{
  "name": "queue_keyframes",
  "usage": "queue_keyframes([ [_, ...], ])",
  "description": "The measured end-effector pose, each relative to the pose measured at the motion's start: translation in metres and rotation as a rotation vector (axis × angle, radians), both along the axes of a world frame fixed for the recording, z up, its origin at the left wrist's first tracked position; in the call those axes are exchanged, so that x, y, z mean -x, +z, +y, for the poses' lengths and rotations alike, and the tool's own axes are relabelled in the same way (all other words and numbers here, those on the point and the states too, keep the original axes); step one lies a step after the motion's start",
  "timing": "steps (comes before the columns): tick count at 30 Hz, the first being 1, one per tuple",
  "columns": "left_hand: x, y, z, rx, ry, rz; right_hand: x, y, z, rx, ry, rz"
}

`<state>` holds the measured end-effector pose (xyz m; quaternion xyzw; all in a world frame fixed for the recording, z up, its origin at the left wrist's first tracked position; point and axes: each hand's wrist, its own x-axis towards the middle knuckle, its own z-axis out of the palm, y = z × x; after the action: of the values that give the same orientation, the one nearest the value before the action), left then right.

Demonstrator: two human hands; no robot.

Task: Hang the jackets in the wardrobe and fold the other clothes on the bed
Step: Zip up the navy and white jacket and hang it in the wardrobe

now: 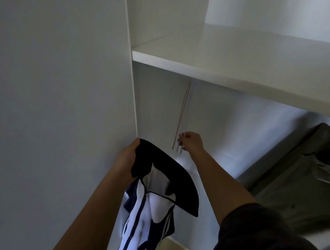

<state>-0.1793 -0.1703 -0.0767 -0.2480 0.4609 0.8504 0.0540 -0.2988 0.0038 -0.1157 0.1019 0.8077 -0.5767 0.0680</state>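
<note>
My left hand [127,157] grips the black collar of a navy and white striped zip jacket [150,215], which hangs down in front of the open wardrobe [183,55]. Deeper inside the wardrobe, under the shelf, several thin hangers [182,114] hang side by side, seen edge on. My right hand [191,142] is at their lower ends, its fingers curled around one of them. The rail above them is hidden by the shelf.
The white wardrobe side panel [56,100] fills the left. A white shelf [239,79] spans the top right. A grey garment [301,179] hangs inside at the right, with dark cloth above it. The wardrobe floor edge [182,246] shows at the bottom.
</note>
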Motion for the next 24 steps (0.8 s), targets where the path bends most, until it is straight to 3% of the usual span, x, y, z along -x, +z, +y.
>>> queue_keyframes([
  [5, -0.001, -0.001, 0.000, -0.074, -0.023, 0.029, 0.001, -0.008, -0.002, 0.063, -0.064, 0.040],
  [24, -0.004, 0.002, 0.004, -0.014, -0.062, 0.036, -0.022, 0.014, 0.026, 0.043, -0.291, 0.283],
])
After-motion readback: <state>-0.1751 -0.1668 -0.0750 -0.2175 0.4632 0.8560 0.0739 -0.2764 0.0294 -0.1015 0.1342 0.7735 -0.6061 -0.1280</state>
